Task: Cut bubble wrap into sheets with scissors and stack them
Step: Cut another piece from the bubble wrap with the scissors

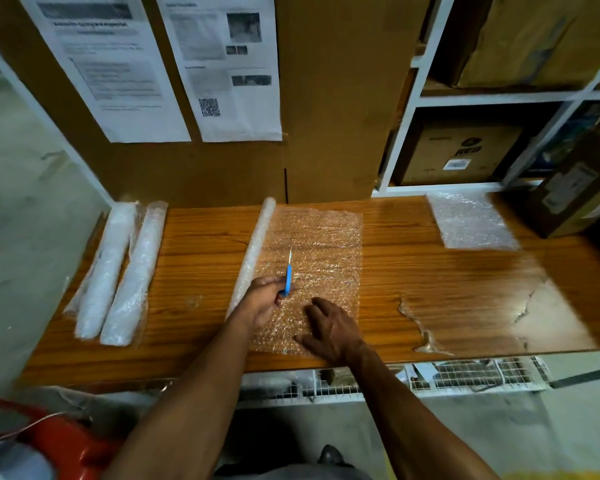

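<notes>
Head view: bubble wrap [312, 258] lies unrolled mid-table, its roll [253, 254] along its left side. Left hand [264, 299] grips blue scissors [288, 275] by the handle, blades pointing toward the table's far edge, over the wrap near the roll. Right hand [329, 327] rests flat on the wrap at the table's near edge, fingers spread. Cut stack [471, 220] sits at the far right corner. Likely step: cutting. Keep the wrap pinned taut, cut straight alongside the roll.
</notes>
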